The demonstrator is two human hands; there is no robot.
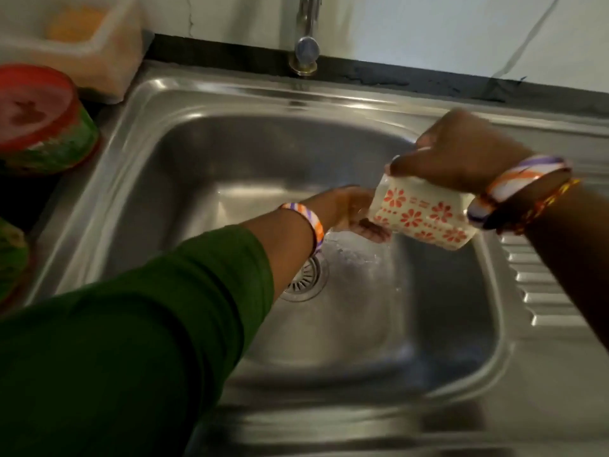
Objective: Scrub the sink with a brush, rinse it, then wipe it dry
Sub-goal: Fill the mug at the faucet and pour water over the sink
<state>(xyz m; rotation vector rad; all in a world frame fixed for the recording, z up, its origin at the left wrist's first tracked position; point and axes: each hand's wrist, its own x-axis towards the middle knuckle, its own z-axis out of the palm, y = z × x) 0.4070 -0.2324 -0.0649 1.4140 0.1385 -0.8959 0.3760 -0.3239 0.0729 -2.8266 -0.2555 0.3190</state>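
A steel sink fills the middle of the view, its drain strainer partly behind my left forearm. My right hand grips a white cup with orange flowers, tipped on its side over the bowl's right part. Water pours from the cup's mouth onto the sink floor. My left hand reaches into the bowl with its palm under the stream, fingers relaxed, beside the cup's mouth. No brush or cloth is in view.
A tap stands at the back edge. A ribbed draining board lies to the right. On the left counter are a red-lidded round tub, a pale plastic container and a green item at the edge.
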